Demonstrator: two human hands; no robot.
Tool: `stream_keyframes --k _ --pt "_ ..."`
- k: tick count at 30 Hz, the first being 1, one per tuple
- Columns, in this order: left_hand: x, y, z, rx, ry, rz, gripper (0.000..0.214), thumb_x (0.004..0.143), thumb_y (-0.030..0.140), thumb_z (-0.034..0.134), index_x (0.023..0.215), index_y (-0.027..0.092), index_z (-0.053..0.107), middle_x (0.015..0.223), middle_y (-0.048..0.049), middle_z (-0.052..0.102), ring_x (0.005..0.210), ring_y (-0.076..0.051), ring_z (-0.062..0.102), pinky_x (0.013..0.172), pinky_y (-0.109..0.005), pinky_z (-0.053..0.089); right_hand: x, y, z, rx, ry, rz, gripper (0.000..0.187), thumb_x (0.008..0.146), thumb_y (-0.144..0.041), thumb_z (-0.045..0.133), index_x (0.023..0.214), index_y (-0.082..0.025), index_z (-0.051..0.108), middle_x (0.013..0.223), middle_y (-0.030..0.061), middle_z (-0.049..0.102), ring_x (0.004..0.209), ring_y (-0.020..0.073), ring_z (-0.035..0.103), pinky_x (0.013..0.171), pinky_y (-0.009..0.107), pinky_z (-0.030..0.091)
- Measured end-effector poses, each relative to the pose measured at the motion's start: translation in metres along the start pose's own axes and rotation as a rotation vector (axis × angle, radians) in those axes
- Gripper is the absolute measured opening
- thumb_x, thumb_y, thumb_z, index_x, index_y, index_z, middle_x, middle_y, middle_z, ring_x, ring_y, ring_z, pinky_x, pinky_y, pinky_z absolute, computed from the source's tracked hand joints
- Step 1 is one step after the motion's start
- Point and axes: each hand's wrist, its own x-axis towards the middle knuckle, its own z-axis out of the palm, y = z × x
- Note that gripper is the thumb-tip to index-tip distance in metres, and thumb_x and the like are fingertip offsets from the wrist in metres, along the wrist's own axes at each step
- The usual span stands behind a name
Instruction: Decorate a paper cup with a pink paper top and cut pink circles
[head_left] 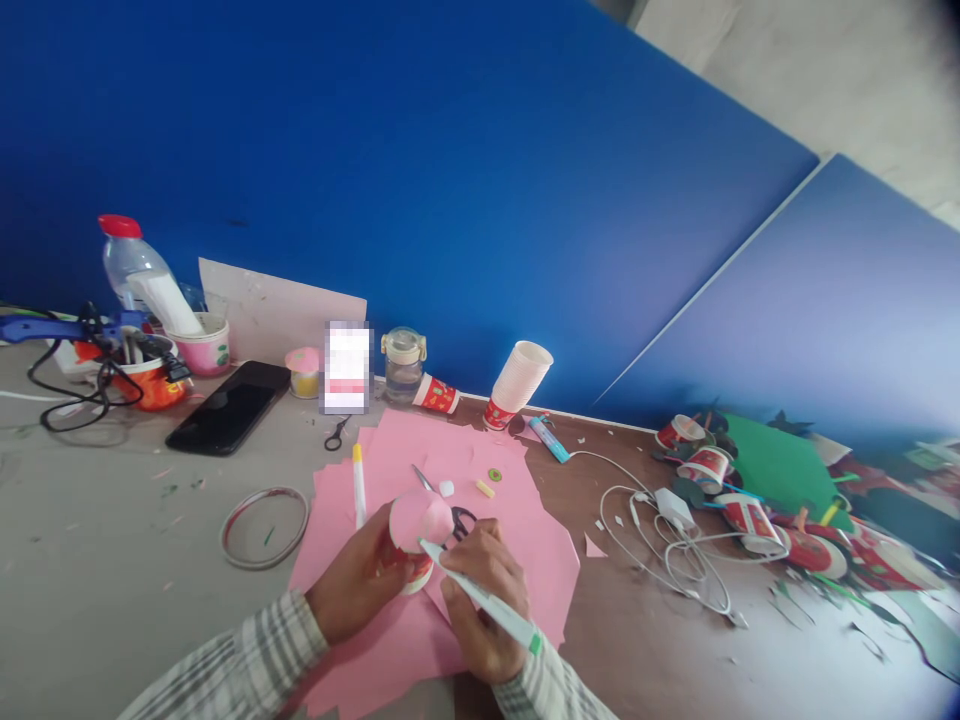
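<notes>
My left hand [360,578] is wrapped round a red paper cup [418,578], which is tilted over the pink sheets. A round pink paper piece [411,518] covers the cup's upper end, with a smaller pink bump on it. Between the fingers of my right hand [487,590] is a white marker with a green end [491,608], its tip at the edge of the pink piece. Partly hidden behind the hands lie scissors [463,522]. Near them on the pink paper [525,560] are a white eraser-like block [447,488] and a yellow-capped marker [358,485].
A stack of paper cups [520,383] and a lidded jar [403,365] stand along the blue partition [450,200]. To the left are a black phone [229,408] and a tape ring [264,528]. White cables [675,540] and several decorated cups [754,522] lie at right.
</notes>
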Motion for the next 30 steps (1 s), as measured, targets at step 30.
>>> stream_keyframes --k 30 --pt "0.0012 0.0027 -0.0001 -0.041 0.013 -0.04 0.043 0.06 0.033 0.074 0.098 0.02 0.057 0.08 -0.0024 0.066 0.069 -0.019 0.057 0.06 -0.031 0.047 -0.0006 0.0016 0.0011 -0.018 0.013 -0.009 0.019 0.069 -0.013 0.058 0.085 -0.024 0.063 0.06 -0.0012 0.063 0.051 0.0199 0.059 0.067 0.043 0.043"
